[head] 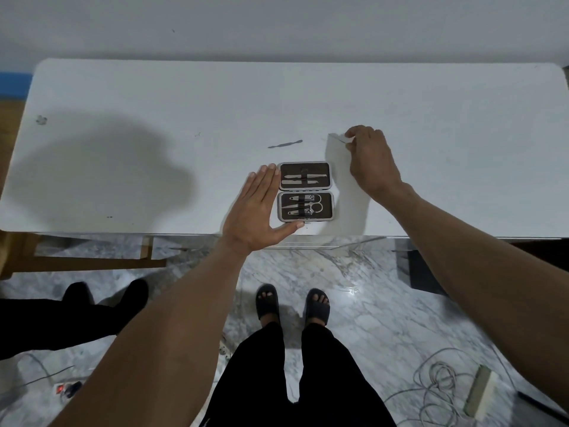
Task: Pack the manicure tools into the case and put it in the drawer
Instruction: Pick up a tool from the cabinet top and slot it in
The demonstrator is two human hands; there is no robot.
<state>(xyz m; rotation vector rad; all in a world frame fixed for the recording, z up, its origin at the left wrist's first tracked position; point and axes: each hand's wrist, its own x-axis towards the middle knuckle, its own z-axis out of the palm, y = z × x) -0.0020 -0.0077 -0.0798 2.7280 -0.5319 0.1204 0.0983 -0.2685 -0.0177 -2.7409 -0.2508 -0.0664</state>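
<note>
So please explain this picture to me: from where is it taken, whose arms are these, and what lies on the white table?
The camera sits on a person's head and looks down, so the arms are that person's own. On the white table lies an open manicure case with several metal tools strapped inside. The left hand rests flat against the case's left side, thumb at its near edge. The right hand pinches a thin metal tool just beyond the case. Another loose tool lies on the table behind the case.
</note>
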